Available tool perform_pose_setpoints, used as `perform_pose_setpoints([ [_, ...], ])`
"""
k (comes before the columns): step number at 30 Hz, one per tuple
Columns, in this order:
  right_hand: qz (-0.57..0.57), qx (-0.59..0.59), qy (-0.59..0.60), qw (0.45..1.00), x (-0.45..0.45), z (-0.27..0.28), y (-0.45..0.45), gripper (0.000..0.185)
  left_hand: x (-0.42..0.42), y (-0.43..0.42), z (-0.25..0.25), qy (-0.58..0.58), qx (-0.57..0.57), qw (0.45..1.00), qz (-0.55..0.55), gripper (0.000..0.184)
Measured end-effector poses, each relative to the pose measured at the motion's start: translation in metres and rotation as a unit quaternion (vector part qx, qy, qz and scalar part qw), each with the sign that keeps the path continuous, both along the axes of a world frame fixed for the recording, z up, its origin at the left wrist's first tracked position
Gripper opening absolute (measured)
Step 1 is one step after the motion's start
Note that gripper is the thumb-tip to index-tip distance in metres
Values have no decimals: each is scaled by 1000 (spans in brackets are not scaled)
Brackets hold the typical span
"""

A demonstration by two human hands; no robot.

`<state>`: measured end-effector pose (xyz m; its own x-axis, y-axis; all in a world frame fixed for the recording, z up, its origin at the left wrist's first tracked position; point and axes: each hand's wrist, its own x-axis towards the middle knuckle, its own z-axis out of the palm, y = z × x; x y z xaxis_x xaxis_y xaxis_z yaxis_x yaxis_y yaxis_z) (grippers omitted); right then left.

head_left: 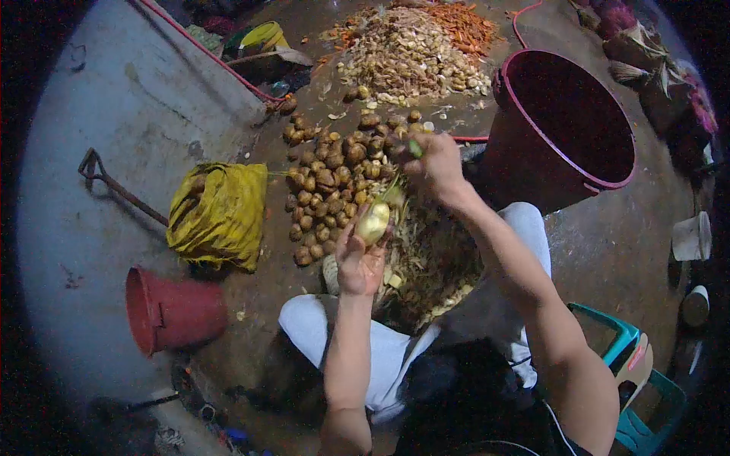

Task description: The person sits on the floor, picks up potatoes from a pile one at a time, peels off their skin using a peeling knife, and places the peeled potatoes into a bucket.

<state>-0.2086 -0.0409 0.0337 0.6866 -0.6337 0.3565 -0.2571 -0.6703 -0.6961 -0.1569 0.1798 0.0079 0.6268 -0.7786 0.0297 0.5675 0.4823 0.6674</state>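
Note:
My left hand [359, 262] is closed around a partly peeled, pale yellow tuber [372, 224], held up over the scraps. Just above and to the right, my right hand [437, 167] grips a green-handled knife [414, 148]; its blade is smeared by motion and hard to make out. A thin strip of peel seems to hang between tuber and knife. Beyond my left hand lies a heap of brown, round, unpeeled tubers [327, 178]. Peelings [430, 258] cover the floor between my legs.
A large dark red tub [525, 137] stands at right, a smaller red bucket [179, 311] at left. Near the bucket are a yellow sack [217, 216] and a long-handled tool [125, 194]. Pale cut pieces [411, 53] and orange ones [464, 26] are heaped at the back. A green stool [608, 327] is behind right.

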Motion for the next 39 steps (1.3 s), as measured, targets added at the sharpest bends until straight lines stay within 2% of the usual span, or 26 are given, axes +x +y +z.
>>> perform_pose_setpoints([
  [1, -2, 82, -29, 996, 3, -7, -12, 37, 1, 0, -3, -2, -1, 1000, 1, 70],
  [2, -49, 42, -13, 998, 8, -18, -20, 39, 1, -1, -6, 86, -31, 996, -7, 70],
  [3, -48, 40, -15, 998, 7, -23, -23, 39, 0, -1, -6, 173, -60, 983, -15, 69],
  [5, -14, -24, -32, 999, 8, -29, -27, 41, 3, 2, -9, 180, -43, 983, 1, 73],
  [6, -6, 31, -10, 999, 3, -11, -14, 43, 7, 6, -15, 227, -45, 972, -35, 72],
  [8, 15, 32, -24, 999, 0, 3, 5, 42, 7, 12, -27, 275, -45, 958, -70, 71],
  [9, 35, 33, -40, 998, -1, 14, 11, 41, 4, 14, -30, 234, -9, 971, -47, 70],
  [10, 27, 27, 31, 999, -4, 28, 12, 40, 3, 14, -33, 193, 27, 981, -24, 69],
  [11, 26, 29, 32, 999, -1, 15, 2, 40, 3, 15, -34, 193, 29, 980, -24, 69],
  [13, -72, 19, 14, 997, 8, -17, -30, 37, 7, 14, -33, 220, -50, 970, -92, 69],
  [15, -35, 1, -19, 999, -2, -10, -28, 34, 8, 15, -26, 194, -34, 979, -57, 73],
  [17, -32, -6, 43, 999, 0, -8, -22, 32, 10, 15, -20, 10, -21, 1000, -22, 79],
  [18, -19, 56, 54, 997, 1, -10, -21, 34, 3, 6, 3, -22, -11, 999, 25, 80],
  [23, -4, 17, 54, 998, 2, -16, -23, 36, 9, 8, 20, -54, -28, 998, 6, 81],
  [25, 6, 9, 70, 998, 3, -11, -21, 36, 9, 9, 19, -17, -44, 998, 40, 82],
  [29, 36, 25, 3, 999, 3, -16, -12, 32, 15, 12, 14, -13, -42, 998, 45, 79],
  [31, 53, -26, 65, 996, 5, -20, -7, 31, 19, 14, 13, -55, -22, 994, 91, 76],
  [32, 100, 10, 93, 991, 3, -9, 3, 30, 24, 13, 10, -86, -17, 990, 113, 72],
  [35, 140, -83, 75, 984, 1, -5, 27, 29, 31, 14, 10, -144, -9, 982, 120, 72],
  [37, 149, -78, 120, 978, -1, -1, 37, 29, 30, 14, 13, -156, 0, 979, 131, 71],
  [39, 182, -124, 211, 952, 2, -3, 40, 29, 31, 14, 15, -169, 7, 975, 142, 71],
])
